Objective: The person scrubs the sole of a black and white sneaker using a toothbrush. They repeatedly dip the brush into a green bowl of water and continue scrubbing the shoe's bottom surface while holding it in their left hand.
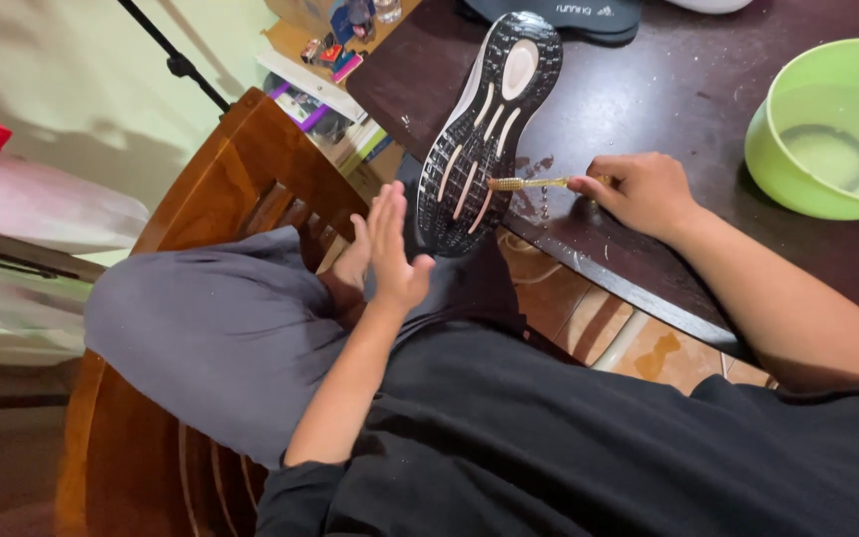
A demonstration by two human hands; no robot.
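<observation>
A sports shoe stands on its side at the edge of the dark table, with its black and white sole turned toward me. My right hand grips a small brush with a yellow handle, and the bristle end rests on the middle of the sole. My left hand is held flat with straight fingers beside the shoe's left side, near the heel. Whether the palm touches the shoe is not visible. Wet spots lie on the table under the brush.
A light green bowl with a little water stands at the table's right. A dark insole lies at the far edge. A wooden chair is beside my grey-clad knee. Small items are cluttered beyond the table corner.
</observation>
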